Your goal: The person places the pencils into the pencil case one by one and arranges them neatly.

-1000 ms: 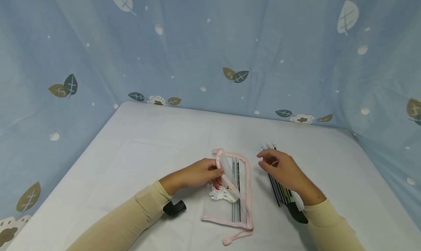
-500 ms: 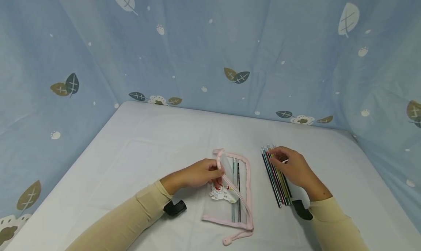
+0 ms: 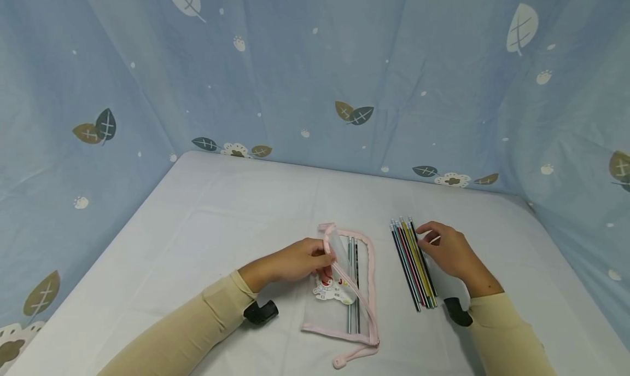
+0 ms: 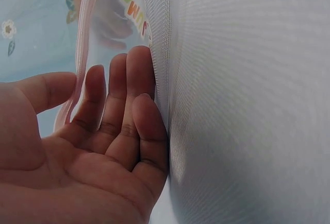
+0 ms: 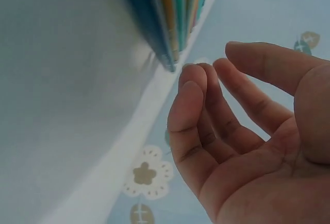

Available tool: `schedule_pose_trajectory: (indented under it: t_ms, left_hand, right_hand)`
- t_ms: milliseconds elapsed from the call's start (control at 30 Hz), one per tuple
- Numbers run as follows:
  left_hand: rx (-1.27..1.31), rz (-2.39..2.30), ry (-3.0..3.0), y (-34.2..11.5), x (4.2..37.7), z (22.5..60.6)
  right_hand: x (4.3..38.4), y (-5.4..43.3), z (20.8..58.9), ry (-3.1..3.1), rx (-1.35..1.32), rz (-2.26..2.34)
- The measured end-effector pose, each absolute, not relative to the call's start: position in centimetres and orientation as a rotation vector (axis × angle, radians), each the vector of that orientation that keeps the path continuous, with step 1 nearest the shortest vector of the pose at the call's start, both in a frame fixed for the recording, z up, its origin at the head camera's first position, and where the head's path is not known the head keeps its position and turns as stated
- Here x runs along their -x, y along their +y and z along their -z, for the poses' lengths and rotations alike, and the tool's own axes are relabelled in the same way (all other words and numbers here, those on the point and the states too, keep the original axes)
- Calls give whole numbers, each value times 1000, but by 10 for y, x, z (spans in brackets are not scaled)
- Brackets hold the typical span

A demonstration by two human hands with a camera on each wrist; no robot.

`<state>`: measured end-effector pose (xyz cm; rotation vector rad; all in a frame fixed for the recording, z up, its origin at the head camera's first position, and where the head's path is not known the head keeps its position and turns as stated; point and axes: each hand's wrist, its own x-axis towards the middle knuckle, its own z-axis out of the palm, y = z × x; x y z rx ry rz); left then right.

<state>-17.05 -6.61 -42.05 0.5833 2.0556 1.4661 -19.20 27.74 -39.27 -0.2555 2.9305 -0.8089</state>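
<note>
My left hand (image 3: 310,260) pinches the pink zip edge of a see-through mesh pencil case (image 3: 372,266), lifting its flap. In the left wrist view the thumb rests against the pink edging (image 4: 82,44), and the other fingers lie along the mesh. Two dark and bluish pencils (image 3: 357,294) lie inside the case, beside a white cartoon patch (image 3: 331,290). To the right, several coloured pencils (image 3: 412,269) lie side by side on the table. At their right side my right hand (image 3: 450,254) hovers with fingers loosely bent and nothing between them, as the right wrist view shows.
A white cloth covers the table (image 3: 236,201), and a blue leaf-patterned curtain (image 3: 295,69) hangs around it. Black wrist-camera parts show under the left wrist (image 3: 262,312) and right wrist (image 3: 458,311). The case's pink strap (image 3: 351,356) trails toward the front.
My right hand has moved rightward from over the loose pencils to their right side, uncovering them. The left hand stays on the pencil case.
</note>
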Motion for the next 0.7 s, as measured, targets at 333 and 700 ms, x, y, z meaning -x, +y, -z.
schedule_pose_trajectory:
  t_ms: [333,700]
  left_hand:
    - [-591,-1457,2057,-67,170,420]
    - [-591,-1457,2055,-67,170,419]
  right_hand:
    - [196,285,400,2858,209,772]
    - [200,285,407,2825,156,765]
